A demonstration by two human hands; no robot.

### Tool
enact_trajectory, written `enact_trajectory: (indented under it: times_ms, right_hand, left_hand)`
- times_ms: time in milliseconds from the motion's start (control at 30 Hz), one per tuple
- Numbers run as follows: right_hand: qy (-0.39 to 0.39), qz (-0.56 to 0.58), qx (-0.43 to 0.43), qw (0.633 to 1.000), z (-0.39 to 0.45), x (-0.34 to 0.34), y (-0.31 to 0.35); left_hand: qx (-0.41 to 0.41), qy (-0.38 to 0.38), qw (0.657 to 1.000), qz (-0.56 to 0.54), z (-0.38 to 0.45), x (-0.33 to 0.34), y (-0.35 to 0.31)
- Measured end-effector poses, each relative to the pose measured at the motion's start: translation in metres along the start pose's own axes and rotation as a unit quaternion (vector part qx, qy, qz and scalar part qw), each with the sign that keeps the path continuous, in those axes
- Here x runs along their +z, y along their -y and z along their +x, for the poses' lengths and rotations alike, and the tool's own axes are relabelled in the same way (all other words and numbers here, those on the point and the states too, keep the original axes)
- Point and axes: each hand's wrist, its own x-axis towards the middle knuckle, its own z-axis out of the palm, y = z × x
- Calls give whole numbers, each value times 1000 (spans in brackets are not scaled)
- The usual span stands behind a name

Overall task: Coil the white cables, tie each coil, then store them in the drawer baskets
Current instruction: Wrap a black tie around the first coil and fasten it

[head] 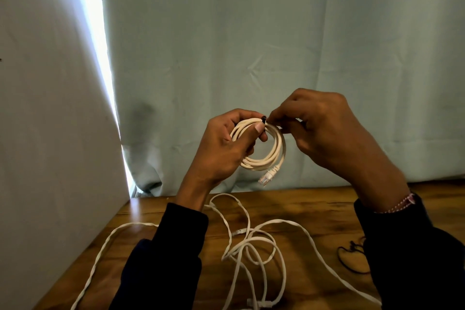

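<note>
White coil point(261, 148) up in the air over the counter point(327, 209): left hand point(221, 148) grips its left side, fingers curled round the loops; right hand point(324, 131) pinches a black tie point(264, 118) on top. Loose cables point(251, 246) sprawl below.

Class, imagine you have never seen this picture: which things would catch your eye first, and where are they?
First, the white coil held up at the centre, gripped by the left hand while the right hand pinches a dark tie at its top. Next, the loose cables tangled on the wooden table below. Then the bright gap beside the curtain, upper left.
</note>
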Motion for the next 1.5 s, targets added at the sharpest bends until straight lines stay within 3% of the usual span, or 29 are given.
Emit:
enact_trajectory:
  times_ms: [267, 400, 733, 900, 1133, 1400, 1500]
  right_hand:
    - [10, -6, 1, 1000, 2, 0, 1]
    - [-8, 75, 78, 994, 1, -2, 4]
    - [-22, 134, 176, 975, 1, -7, 5]
    - [5, 259, 231, 938, 0, -14, 5]
    - [-13, 289, 312, 905, 1, -12, 1]
    - [-22, 426, 381, 820, -3, -10, -7]
    - [6, 445, 392, 805, -2, -10, -8]
  left_hand:
    - [5, 11, 996, 91, 1, -2, -6]
    - [17, 23, 991, 127, 2, -2, -8]
    - [33, 31, 989, 144, 1, 1, -11]
    - [31, 22, 990, 134, 1, 0, -12]
    - [23, 40, 990, 134, 0, 3, -13]
    - [36, 59, 993, 100, -1, 4, -18]
    - [39, 76, 994, 69, -1, 1, -19]
